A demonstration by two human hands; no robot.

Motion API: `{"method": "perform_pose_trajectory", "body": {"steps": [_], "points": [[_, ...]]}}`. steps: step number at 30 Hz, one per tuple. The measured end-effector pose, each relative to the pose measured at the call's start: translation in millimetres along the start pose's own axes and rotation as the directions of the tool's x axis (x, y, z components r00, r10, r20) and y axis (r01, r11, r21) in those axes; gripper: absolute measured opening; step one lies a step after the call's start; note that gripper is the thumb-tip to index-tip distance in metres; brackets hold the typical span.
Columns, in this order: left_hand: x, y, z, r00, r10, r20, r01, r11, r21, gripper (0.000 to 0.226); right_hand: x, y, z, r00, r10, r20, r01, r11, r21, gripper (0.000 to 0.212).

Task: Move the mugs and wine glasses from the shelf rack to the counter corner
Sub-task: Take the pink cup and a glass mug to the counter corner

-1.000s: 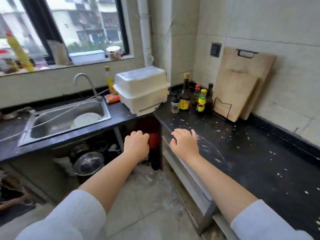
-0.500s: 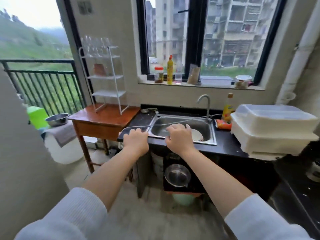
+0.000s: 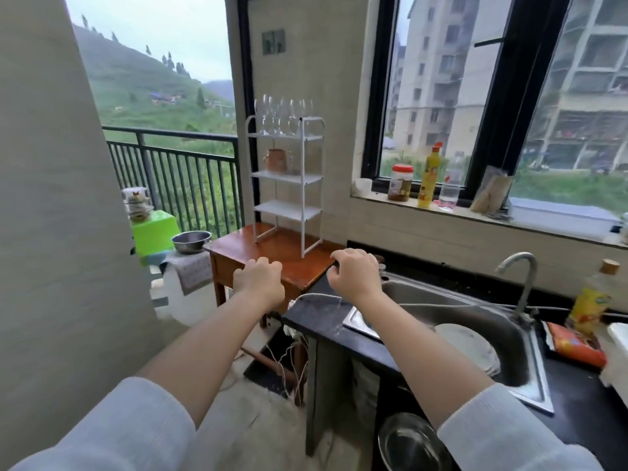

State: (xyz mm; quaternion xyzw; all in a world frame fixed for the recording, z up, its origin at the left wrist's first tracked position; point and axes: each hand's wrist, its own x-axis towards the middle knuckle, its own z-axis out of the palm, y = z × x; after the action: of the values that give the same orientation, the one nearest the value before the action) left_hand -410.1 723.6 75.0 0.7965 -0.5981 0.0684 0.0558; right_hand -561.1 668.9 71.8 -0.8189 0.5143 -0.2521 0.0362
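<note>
Closer now: glasses point(image 3: 282, 114) atop rack point(image 3: 287, 180).

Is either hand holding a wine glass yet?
No: the left hand and right hand are both empty, and the wine glasses stand on the top tier of the white shelf rack.

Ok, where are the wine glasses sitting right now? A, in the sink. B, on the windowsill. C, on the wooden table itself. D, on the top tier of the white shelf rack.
D: the wine glasses stand in a row on the top tier of the white shelf rack, which stands on the wooden table.
</note>
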Motion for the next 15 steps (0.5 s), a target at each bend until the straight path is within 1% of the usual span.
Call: {"method": "perform_pose_trajectory", "body": {"steps": [3,8,15], "points": [[39.0,-22.9,13.2,0.998,-0.046,0.032,0.046,0.999,-0.002,0.032,42.5,-6.2,30.8,0.999,-0.030,0.029,0.029,0.999,0.018,0.040],[107.8,-70.8,34.6,0.993,-0.096,0.062,0.096,0.995,0.008,0.031,112.6,-26.8,81.2,0.998,-0.046,0.037,0.045,0.999,0.027,0.037],[232.7,-157.6,46.7,0.994,-0.073,0.080,0.073,0.997,0.005,0.033,234.6,-75.5,136.4,1.000,0.015,0.010,-0.016,0.995,0.103,0.037]]}}
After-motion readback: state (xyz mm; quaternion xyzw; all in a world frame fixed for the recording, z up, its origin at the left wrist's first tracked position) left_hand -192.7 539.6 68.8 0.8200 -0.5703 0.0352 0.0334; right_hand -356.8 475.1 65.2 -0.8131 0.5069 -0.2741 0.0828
